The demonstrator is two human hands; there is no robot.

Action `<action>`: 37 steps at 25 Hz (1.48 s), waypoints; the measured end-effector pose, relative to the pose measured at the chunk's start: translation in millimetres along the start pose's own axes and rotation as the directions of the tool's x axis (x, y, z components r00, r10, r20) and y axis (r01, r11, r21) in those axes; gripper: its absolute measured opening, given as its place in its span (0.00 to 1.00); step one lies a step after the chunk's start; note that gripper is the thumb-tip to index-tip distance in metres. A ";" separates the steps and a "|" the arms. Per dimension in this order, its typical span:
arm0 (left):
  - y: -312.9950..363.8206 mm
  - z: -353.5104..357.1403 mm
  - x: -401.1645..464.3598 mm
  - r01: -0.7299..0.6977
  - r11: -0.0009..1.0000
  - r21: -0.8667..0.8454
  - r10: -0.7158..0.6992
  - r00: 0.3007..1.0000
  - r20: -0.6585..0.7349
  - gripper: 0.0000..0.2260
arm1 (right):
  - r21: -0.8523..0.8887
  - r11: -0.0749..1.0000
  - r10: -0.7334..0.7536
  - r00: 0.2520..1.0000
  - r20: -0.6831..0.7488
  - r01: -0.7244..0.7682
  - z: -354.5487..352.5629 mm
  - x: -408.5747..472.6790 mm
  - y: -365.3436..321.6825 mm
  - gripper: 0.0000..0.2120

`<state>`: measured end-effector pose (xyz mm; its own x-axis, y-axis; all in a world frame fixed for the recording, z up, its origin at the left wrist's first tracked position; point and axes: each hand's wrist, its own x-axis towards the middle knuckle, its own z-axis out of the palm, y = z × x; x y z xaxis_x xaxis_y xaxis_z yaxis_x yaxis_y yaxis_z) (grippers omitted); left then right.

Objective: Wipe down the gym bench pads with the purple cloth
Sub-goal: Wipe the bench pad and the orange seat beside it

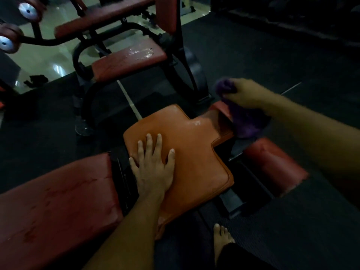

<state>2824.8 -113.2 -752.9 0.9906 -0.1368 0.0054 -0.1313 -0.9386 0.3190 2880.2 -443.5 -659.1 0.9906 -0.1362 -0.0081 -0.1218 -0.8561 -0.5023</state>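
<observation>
**Cloth bunched at the far roller, most padding possibly still unwiped**

The purple cloth (246, 121) sits right of centre in the frame, gathered in the right hand (243, 94), whose fingers curl round its top while the rest hangs in a loose wad against the upper foam roller (222, 111). The left hand (153, 166) lies flat, fingers straight and spread, on the orange seat pad (187, 152) at mid-frame; the two hands are well apart.

The likeliest trouble, as I judge it, is poor coverage: a balled cloth touches the roller at one small patch, so its round back and underside could be skipped. The dangling tail could also snag on the dark frame bracket (233, 199) between the rollers. The palm bearing on the seat may leave fresh marks on a pad that would then need another pass. A bare foot (221, 238) at the lower edge stands near the frame's metal, where a toe could be stubbed.

The scene is dim. Whether the cloth is damp cannot be told, nor which pads have been cleaned; pale glints on the seat's far end may be moisture or only reflection. The long red back pad (54, 201) at lower left is cut off by the frame, and the lower foam roller (272, 164) is partly hidden by the right forearm. A second bench (128, 61) at upper left shows a scuffed seat.
</observation>
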 end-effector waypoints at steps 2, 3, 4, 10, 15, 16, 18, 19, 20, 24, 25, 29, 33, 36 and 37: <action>0.0 0.8 -0.3 0.005 1.000 -0.003 -0.005 1.000 -0.005 0.32 | 0.118 0.993 0.017 0.998 -0.055 -0.010 24.3 49.1 -33.2 0.17; -0.1 0.8 0.4 0.008 1.000 -0.001 -0.008 1.000 -0.008 0.33 | 0.135 0.991 0.000 1.000 -0.018 0.002 45.1 66.6 -49.3 0.18; 0.0 0.3 0.2 0.008 1.000 -0.001 -0.008 1.000 -0.009 0.34 | 0.121 0.993 -0.015 0.999 0.040 0.010 69.5 80.4 -62.0 0.18; -1.6 1.8 1.1 0.010 1.000 0.007 -0.010 1.000 -0.006 0.34 | 0.015 1.000 0.015 0.941 0.337 -0.021 111.8 97.9 -83.5 0.17; -1.3 1.4 1.0 0.015 1.000 -0.002 -0.015 1.000 -0.003 0.35 | -0.260 0.940 -0.085 0.888 0.451 0.222 72.2 75.3 -75.0 0.13; -0.6 0.1 1.0 0.015 1.000 -0.007 -0.015 1.000 -0.008 0.35 | -0.338 0.900 -0.088 0.873 0.479 0.276 62.6 71.6 -76.8 0.13; -0.8 -0.3 2.4 0.005 1.000 -0.006 -0.005 1.000 -0.009 0.35 | -0.428 0.837 -0.065 0.839 0.540 0.341 44.3 68.7 -84.1 0.10; -0.8 -1.0 3.4 -0.001 1.000 -0.006 0.000 1.000 -0.016 0.34 | -0.419 0.852 -0.047 0.842 0.538 0.315 34.8 67.2 -86.8 0.07; -1.2 -0.5 4.2 -0.001 1.000 -0.008 0.001 1.000 -0.024 0.34 | -0.407 0.864 -0.019 0.828 0.560 0.295 31.0 66.3 -88.5 0.06; -4.2 3.0 1.2 0.009 1.000 0.002 -0.009 1.000 -0.019 0.33 | -0.339 0.895 -0.004 0.763 0.646 0.292 29.8 62.3 -64.3 0.16; -3.8 3.8 1.1 0.008 1.000 -0.001 -0.008 1.000 -0.018 0.33 | -0.270 0.925 -0.039 0.775 0.630 0.266 31.9 61.5 -48.4 0.22; -2.9 4.0 3.1 0.005 1.000 -0.005 -0.005 1.000 -0.021 0.35 | -0.026 0.999 -0.030 0.945 0.325 0.040 29.4 19.0 15.3 0.14; -1.8 3.1 2.1 0.009 1.000 0.007 -0.009 1.000 -0.014 0.31 | 0.031 0.997 0.058 0.983 0.172 -0.064 40.7 -45.3 32.2 0.15; 0.1 1.6 2.2 0.012 1.000 0.010 -0.011 1.000 -0.022 0.30 | 0.161 0.965 0.213 0.977 -0.011 -0.208 60.9 -93.8 1.6 0.24; 0.4 1.4 1.6 0.013 1.000 0.007 -0.013 1.000 -0.019 0.30 | 0.201 0.940 0.293 0.955 -0.052 -0.277 71.9 -106.7 -9.8 0.24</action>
<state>2826.3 -114.2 -754.1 0.9928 -0.1181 0.0196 -0.1182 -0.9424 0.3129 2780.1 -384.7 -715.5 0.9072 -0.4061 -0.1101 -0.3765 -0.6667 -0.6432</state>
